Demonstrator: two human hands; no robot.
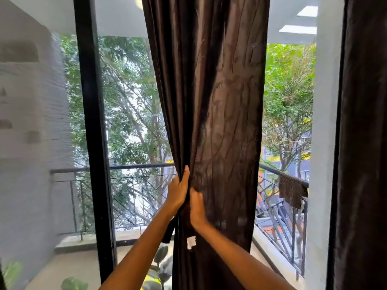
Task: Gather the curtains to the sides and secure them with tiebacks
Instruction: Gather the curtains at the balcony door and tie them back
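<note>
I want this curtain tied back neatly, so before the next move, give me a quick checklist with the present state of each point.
1. Left hand grips the brown curtain: ok.
2. Right hand holds the folds: ok.
3. Whole width gathered into one bunch: not ok; right part hangs spread.
4. Tieback within reach: cannot tell, none seen.
5. Second curtain at the right tied: cannot tell.

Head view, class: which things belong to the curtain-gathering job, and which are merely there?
Job:
dark brown satin curtain
left hand, gripping it
right hand, gripping it

Merely there:
black metal balcony railing
brown woven cloth over the railing
black door frame
</note>
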